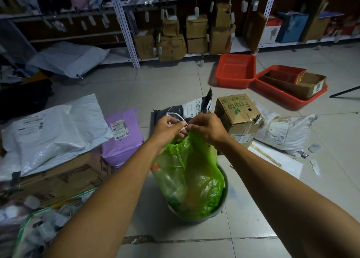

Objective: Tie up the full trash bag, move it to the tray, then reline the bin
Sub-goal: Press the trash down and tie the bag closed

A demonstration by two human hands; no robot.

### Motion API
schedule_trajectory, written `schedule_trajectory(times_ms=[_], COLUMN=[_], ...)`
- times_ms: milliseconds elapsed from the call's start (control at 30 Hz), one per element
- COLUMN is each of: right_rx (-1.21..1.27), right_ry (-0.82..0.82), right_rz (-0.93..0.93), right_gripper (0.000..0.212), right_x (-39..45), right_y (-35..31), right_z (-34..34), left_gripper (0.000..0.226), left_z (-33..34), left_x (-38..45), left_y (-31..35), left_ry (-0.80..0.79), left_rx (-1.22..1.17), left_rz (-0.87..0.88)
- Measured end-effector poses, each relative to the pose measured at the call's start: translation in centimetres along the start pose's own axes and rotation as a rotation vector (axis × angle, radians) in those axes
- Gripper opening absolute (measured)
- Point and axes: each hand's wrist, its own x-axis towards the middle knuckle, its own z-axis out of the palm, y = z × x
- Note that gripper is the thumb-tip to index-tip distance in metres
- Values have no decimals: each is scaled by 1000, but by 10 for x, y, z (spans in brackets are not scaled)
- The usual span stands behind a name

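Note:
A full translucent green trash bag [191,178] stands in a grey round bin [224,201] on the tiled floor, its top gathered upward. My left hand [168,130] and my right hand [207,128] meet above the bag's neck, both pinching a thin white drawstring [178,115] that loops up between them. Two red trays lie at the far right: one [236,70] holds nothing, the other [272,91] holds cardboard boxes.
A "Fruits" carton [238,114], a dark printed bag [191,106], a purple parcel [121,135] and white mailers [54,129] ring the bin. Flattened cardboard [58,178] lies left. Metal shelving with boxes [194,33] lines the back wall.

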Motion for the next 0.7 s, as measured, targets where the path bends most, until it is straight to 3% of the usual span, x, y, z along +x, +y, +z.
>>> schedule_trajectory(times_ms=[200,333,533,700], right_rx=[-349,-415,-54,191], right_ry=[-86,-223,-253,-228], right_rz=[-87,-52,199,258], right_gripper=[16,21,27,25], right_x=[5,5,-2,-2], right_y=[-4,-4,-7,-9], right_z=[6,8,7,1], left_gripper=[26,24,22,28], left_z=[-14,-16,-14,-9], left_x=[-3,-2,-5,-6], left_y=[-1,-1,-2,0], left_ry=[-74,-26,-18,-57], left_rx=[226,371,488,451], left_rz=[128,188,206,146])
